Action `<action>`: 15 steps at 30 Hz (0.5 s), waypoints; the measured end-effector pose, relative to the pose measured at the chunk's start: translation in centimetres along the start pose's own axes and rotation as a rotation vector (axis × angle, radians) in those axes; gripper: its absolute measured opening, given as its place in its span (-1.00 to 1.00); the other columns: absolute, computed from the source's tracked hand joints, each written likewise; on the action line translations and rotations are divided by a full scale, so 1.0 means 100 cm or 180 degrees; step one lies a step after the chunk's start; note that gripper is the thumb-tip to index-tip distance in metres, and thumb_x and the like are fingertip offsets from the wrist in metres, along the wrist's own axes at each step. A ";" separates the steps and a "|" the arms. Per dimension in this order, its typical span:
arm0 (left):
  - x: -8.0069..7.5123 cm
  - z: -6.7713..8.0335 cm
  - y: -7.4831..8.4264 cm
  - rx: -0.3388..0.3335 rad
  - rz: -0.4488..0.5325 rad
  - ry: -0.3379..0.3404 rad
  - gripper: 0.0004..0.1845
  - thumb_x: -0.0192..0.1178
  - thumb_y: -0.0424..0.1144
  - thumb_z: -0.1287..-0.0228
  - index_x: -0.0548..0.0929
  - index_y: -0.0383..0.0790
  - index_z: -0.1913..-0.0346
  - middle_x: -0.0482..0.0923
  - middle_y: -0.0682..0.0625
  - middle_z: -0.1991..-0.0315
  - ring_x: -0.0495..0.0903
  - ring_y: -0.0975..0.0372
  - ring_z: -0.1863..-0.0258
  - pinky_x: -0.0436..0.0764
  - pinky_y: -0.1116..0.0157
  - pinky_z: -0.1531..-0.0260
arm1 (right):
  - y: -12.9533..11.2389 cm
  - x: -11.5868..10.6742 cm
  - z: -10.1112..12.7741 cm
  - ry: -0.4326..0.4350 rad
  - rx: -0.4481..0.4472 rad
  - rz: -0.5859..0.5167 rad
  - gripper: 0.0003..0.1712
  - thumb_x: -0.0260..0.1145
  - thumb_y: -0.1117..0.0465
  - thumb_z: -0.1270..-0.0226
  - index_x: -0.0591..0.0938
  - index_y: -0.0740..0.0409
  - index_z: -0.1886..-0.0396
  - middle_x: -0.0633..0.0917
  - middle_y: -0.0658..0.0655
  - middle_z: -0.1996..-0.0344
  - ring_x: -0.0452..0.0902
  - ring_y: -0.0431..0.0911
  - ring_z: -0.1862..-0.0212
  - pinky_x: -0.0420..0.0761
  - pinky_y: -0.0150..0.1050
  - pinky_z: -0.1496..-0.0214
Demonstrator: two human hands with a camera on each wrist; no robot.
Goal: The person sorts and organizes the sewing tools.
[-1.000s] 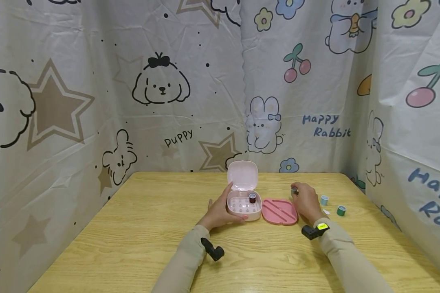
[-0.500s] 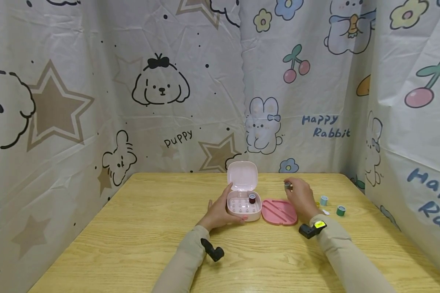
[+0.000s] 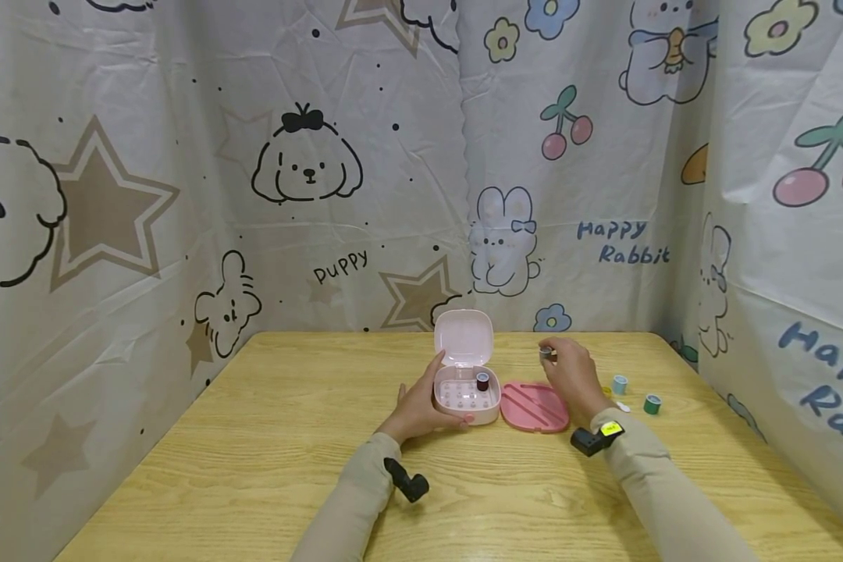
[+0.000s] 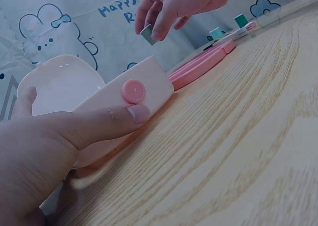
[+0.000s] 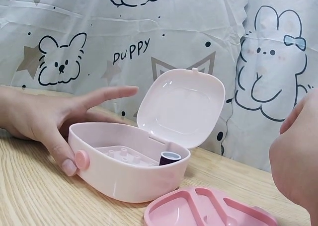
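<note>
A pink box (image 3: 467,398) (image 5: 124,174) stands mid-table with its lid (image 3: 464,337) (image 5: 181,106) up. A dark red spool (image 3: 482,380) (image 5: 169,158) stands on a peg inside. My left hand (image 3: 417,407) (image 4: 54,136) holds the box's left side, thumb on the front wall beside the round clasp (image 4: 133,91). My right hand (image 3: 569,373) (image 4: 174,7) hovers above the table to the right of the box and pinches a small grey spool (image 3: 546,354) (image 4: 148,34) in its fingertips. A pink insert tray (image 3: 535,407) (image 5: 208,210) lies flat right of the box.
A light blue spool (image 3: 619,384), a green spool (image 3: 651,403) and a small white piece (image 3: 624,407) lie on the wooden table (image 3: 253,437) at the right. Printed cloth walls (image 3: 183,195) close in the back and both sides.
My right hand has lifted the grey spool off the table and carried it leftward toward the box. The left hand has stayed on the box.
</note>
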State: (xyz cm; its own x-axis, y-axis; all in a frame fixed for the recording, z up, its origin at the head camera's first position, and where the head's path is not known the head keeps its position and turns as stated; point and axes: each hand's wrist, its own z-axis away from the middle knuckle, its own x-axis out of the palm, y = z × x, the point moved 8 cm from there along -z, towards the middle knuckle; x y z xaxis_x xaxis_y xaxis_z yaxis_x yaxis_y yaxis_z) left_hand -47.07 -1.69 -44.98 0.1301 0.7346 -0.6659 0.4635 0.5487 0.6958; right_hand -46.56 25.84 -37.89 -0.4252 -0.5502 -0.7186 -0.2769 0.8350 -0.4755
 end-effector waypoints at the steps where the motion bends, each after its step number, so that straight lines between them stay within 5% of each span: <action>1: 0.000 0.000 0.000 -0.0008 0.0000 -0.0003 0.48 0.71 0.16 0.18 -0.15 0.21 -0.70 0.15 -0.06 -0.60 0.17 0.01 -0.55 -0.39 -0.34 -0.42 | -0.001 0.000 0.000 0.0022 -0.0029 -0.0005 -0.71 0.36 0.43 -0.38 0.69 0.37 -0.07 0.70 0.33 0.07 0.66 0.22 0.02 0.64 0.15 -0.04; 15: 0.000 0.000 -0.001 0.0010 0.0020 0.0003 0.47 0.71 0.16 0.18 -0.14 0.19 -0.70 0.16 -0.06 -0.60 0.17 0.00 -0.55 -0.40 -0.34 -0.42 | -0.008 0.003 0.001 0.0116 -0.0030 -0.0383 -0.66 0.37 0.41 -0.39 0.66 0.37 -0.14 0.67 0.37 -0.02 0.68 0.24 0.01 0.66 0.16 -0.04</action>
State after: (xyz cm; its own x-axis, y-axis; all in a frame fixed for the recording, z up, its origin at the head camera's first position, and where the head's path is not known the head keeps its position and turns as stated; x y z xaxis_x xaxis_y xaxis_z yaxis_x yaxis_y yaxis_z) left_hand -47.11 -1.68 -45.05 0.1321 0.7384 -0.6613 0.4654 0.5428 0.6991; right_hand -46.37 24.99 -37.84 -0.4194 -0.6461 -0.6377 -0.3357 0.7631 -0.5523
